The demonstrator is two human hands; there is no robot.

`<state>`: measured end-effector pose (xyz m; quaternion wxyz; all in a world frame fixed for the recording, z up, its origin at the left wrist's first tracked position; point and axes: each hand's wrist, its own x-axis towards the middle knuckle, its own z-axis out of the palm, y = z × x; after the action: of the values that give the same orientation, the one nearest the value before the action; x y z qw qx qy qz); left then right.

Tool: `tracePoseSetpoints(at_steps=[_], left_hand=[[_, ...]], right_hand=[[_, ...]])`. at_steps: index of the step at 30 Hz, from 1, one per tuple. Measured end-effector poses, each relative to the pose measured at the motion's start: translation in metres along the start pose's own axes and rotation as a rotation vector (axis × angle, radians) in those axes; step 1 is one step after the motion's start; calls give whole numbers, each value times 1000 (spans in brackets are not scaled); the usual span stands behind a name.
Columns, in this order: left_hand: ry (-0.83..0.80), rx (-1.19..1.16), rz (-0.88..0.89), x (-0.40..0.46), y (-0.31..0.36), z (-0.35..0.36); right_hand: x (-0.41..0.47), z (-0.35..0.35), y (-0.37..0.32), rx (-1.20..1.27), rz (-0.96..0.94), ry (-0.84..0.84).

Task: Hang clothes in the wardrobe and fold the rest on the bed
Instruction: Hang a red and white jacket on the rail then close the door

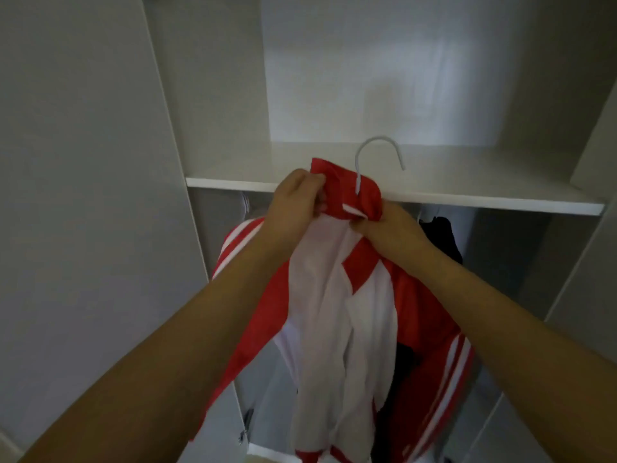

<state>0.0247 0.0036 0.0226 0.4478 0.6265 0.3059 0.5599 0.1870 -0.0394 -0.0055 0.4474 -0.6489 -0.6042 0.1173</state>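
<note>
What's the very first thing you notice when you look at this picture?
The bright red and white jacket in the middle jumps out first, held up in front of the open wardrobe. Both hands grip its collar: the left hand and the right hand. A white hanger hook pokes up from the collar, just above the white shelf.

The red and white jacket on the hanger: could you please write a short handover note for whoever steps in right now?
Left hand grips the collar of the red and white jacket.
Right hand pinches the collar's other side.
The white hanger is inside the jacket, its hook free in front of the wardrobe shelf.
A dark garment already hangs below.
Left: hook the jacket on the rail. The bed is out of view.
</note>
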Motion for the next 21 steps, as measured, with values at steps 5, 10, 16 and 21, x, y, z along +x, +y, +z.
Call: tracePoseSetpoints(at_steps=[5, 10, 16, 21], left_hand=[[13, 305, -88, -119, -128, -1], [-63, 601, 294, -162, -193, 10], [-144, 465, -54, -143, -205, 26], [-118, 295, -471, -115, -223, 41]], right_hand=[[1, 19, -8, 57, -9, 103], [3, 26, -13, 70, 35, 214], [1, 18, -11, 275, 29, 247], [-6, -3, 3, 421, 107, 402]])
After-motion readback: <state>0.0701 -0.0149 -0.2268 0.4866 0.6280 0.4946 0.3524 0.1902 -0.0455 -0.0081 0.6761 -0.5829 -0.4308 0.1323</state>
